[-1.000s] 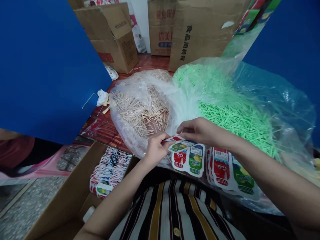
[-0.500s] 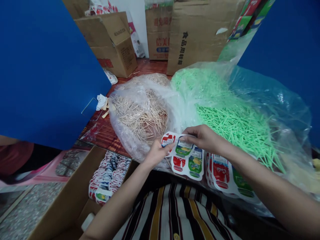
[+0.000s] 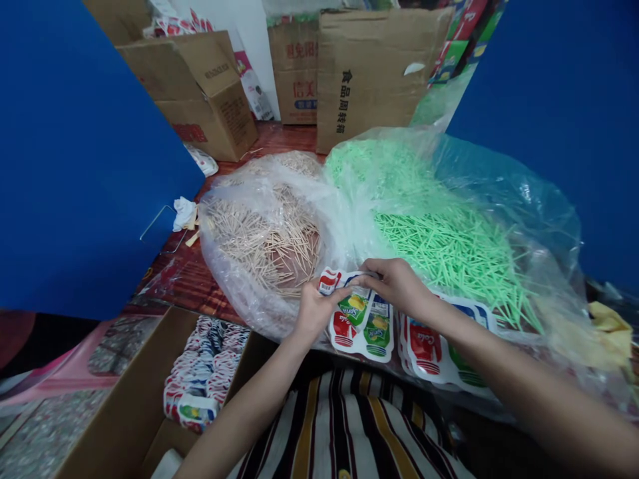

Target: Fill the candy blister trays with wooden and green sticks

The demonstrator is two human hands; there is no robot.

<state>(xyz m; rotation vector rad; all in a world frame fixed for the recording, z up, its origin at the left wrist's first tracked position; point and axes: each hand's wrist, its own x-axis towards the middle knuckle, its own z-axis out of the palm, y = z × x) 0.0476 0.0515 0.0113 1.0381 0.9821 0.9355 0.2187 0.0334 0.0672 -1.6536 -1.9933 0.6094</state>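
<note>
A flat bottle-shaped twin packet [image 3: 354, 305], printed red on one half and green Sprite on the other, is between my two hands. My left hand [image 3: 318, 307] pinches its left side between thumb and fingers. At its upper right edge, my right hand [image 3: 394, 283] has closed fingers on it; the fingertips are partly hidden. Just beneath lies another Cola and Sprite packet [image 3: 378, 342] at the table's front edge. A stack of the same packets [image 3: 424, 351] rests under my right forearm, which covers part of it.
Behind my hands are a clear bag of pale short sticks [image 3: 239, 229] and a bag of green sticks [image 3: 439, 246]. An open carton [image 3: 120, 406] at lower left holds rows of packets [image 3: 200, 372]. Cardboard boxes [image 3: 374, 86] stand at the back, between blue panels [image 3: 64, 166].
The held packet has turned from nearly flat to more upright, its printed front now facing me. Both hands stay on it, with the right fingers shifting along its top. The camera view has shifted slightly.
</note>
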